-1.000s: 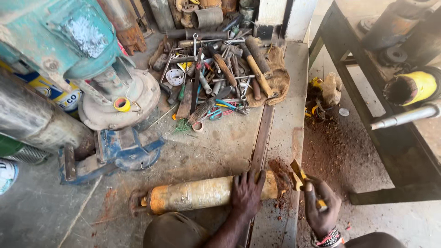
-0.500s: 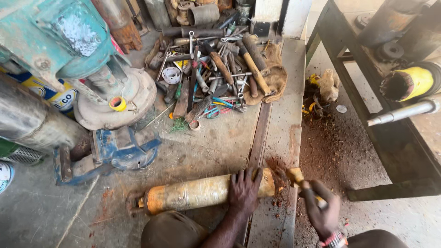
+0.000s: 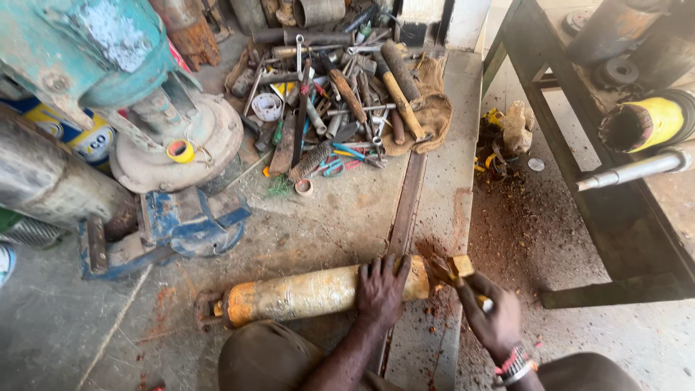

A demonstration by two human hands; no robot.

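A rusty yellow cylinder (image 3: 304, 293) lies on its side on the concrete floor, its right end over a metal floor rail. My left hand (image 3: 380, 286) presses down on top of the cylinder near that end. My right hand (image 3: 492, 318) grips a small yellow-handled tool (image 3: 456, 271) whose tip is at the cylinder's open right end. Rust-coloured dust lies around that end.
A pile of hammers, wrenches and pliers (image 3: 340, 108) lies at the back. A blue vise (image 3: 170, 228) and a teal machine (image 3: 108, 65) stand left. A dark metal frame (image 3: 601, 195) with a yellow-ended cylinder (image 3: 648, 123) stands right. My knees are at the bottom edge.
My right hand has lifted the tool from lower right up to the cylinder's open end. My left hand has stayed on the cylinder.
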